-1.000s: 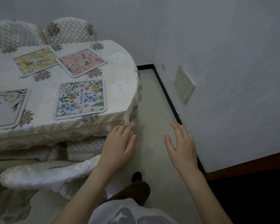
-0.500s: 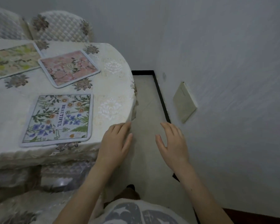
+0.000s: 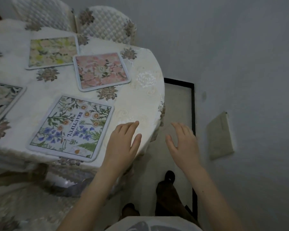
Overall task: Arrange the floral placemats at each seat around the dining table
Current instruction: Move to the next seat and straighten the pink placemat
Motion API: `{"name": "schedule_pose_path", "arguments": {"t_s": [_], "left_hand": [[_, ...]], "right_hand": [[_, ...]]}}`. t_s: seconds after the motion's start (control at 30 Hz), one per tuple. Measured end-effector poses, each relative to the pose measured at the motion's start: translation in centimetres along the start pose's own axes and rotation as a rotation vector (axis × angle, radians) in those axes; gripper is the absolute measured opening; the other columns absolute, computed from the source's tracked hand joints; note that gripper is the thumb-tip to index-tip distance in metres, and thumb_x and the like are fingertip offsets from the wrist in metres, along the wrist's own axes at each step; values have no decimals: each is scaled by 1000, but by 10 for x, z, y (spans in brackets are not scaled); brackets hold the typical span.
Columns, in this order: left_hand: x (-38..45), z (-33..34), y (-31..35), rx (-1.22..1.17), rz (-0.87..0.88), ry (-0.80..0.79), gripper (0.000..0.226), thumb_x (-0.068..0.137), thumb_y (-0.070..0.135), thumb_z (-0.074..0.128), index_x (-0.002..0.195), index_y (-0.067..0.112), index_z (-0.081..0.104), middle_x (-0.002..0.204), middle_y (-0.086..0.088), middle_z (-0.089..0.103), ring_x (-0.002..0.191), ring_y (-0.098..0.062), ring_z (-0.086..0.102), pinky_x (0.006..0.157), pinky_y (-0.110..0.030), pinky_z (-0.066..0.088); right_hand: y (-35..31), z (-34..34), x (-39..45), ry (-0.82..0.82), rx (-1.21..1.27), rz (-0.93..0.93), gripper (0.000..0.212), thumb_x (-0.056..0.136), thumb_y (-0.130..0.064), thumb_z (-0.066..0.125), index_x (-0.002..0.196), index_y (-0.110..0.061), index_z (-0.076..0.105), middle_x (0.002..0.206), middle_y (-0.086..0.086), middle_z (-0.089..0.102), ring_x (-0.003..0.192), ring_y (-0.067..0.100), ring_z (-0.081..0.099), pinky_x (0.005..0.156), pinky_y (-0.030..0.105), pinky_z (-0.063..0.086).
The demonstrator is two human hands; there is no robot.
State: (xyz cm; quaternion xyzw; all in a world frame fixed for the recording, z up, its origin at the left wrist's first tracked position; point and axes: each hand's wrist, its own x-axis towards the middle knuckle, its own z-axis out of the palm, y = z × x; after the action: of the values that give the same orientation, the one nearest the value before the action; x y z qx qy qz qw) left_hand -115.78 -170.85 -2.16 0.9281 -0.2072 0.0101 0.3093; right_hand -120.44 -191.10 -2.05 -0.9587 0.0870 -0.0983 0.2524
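Note:
Several floral placemats lie flat on the cream tablecloth (image 3: 140, 97). The white one printed BEAUTIFUL (image 3: 72, 127) is nearest, by the table's front edge. Behind it lies a pink one (image 3: 101, 70), farther back a yellow-green one (image 3: 53, 52), and a pale one (image 3: 2, 100) is cut off at the left. My left hand (image 3: 123, 144) hovers open over the table's right corner, just right of the BEAUTIFUL placemat and apart from it. My right hand (image 3: 183, 144) is open over the floor beyond the table edge, holding nothing.
Two quilted chair backs (image 3: 105, 24) stand behind the table. A covered chair seat (image 3: 23, 202) sits at the lower left. A narrow strip of floor (image 3: 177, 104) runs between table and grey wall, which carries a beige wall plate (image 3: 220, 135). My feet (image 3: 168, 177) stand there.
The view has closed in on the table's right end and tilted down. Both open hands now sit higher against the scene, the left one over the tablecloth corner. The placemats have not moved.

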Motion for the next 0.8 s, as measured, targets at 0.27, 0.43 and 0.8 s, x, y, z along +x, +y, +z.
{"name": "schedule_pose_path", "arguments": {"t_s": [0.27, 0.43, 0.8], "left_hand": [[72, 46, 54, 70, -220, 107, 46, 95, 37, 35, 133, 13, 48, 129, -3, 58, 119, -22, 48, 99, -37, 41], [129, 56, 97, 132, -287, 185, 46, 95, 38, 33, 133, 15, 47, 130, -1, 57, 119, -20, 48, 100, -35, 41], [209, 84, 95, 169, -483, 260, 44, 95, 34, 38, 133, 14, 48, 128, -2, 58, 118, -20, 48, 98, -34, 40]], "right_hand": [[78, -25, 108, -142, 65, -197, 42, 95, -35, 48, 132, -15, 47, 131, 3, 53, 124, 22, 44, 106, 34, 31], [107, -55, 184, -155, 118, -324, 42, 94, -33, 48, 130, -12, 49, 130, 6, 55, 121, 24, 46, 105, 39, 37], [131, -22, 293, -313, 200, -457, 48, 92, -41, 39, 131, -15, 48, 130, 3, 54, 124, 22, 43, 103, 44, 41]]}}
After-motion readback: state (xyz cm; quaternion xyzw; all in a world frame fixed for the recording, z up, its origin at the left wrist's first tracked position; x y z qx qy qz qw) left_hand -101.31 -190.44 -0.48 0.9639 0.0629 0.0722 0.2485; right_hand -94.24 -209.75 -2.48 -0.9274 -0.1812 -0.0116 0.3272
